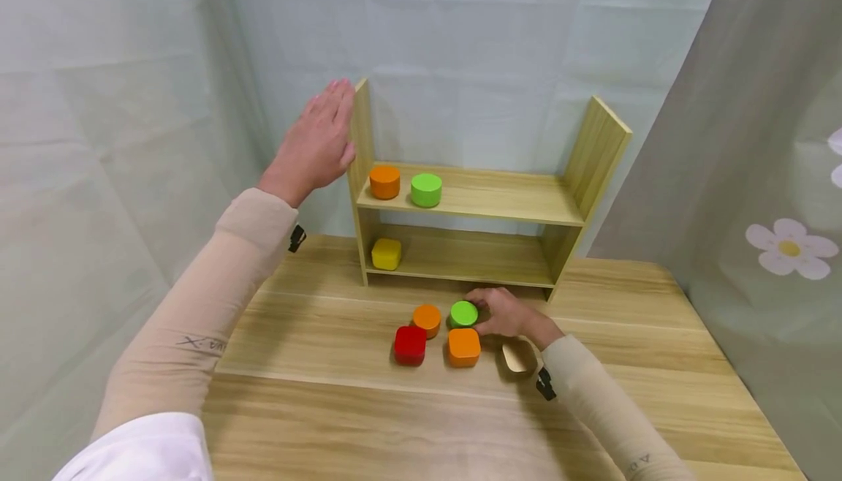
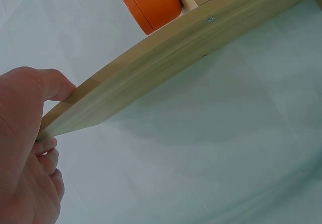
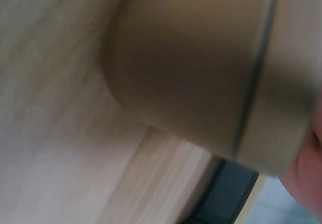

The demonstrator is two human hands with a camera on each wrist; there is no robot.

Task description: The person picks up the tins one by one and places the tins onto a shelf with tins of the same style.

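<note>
where the right hand (image 1: pixel 506 313) rests on the table (image 1: pixel 658 364), its fingers curl against the side of a green round block (image 1: pixel 463 313), which stands on the tabletop just in front of the shelf unit (image 1: pixel 473 203); whether the fingers fully grip the block cannot be told from the head view, and the right wrist view shows only a blurred tan surface close to the lens. just left of the green round block sits an orange round block (image 1: pixel 427 318), touching or nearly touching it; nearer the viewer lie a red square block (image 1: pixel 410 344) and an orange square block (image 1: pixel 463 347), side by side but apart. a small tan block (image 1: pixel 519 356) lies beside the right wrist. the left hand (image 1: pixel 319 141) is raised with straight fingers laid flat against the outer face of the shelf unit's left side panel (image 2: pixel 166 63), thumb on its front edge and fingers (image 2: pixel 45 146) at its far side in the left wrist view, holding nothing else. on the upper shelf stand an orange cylinder (image 1: pixel 384 182) and a green cylinder (image 1: pixel 426 190), near each other at the left end; on the lower shelf, at its left end, sits a yellow square block (image 1: pixel 386 254). pale cloth (image 1: pixel 131 101) hangs behind and at both sides.
</note>
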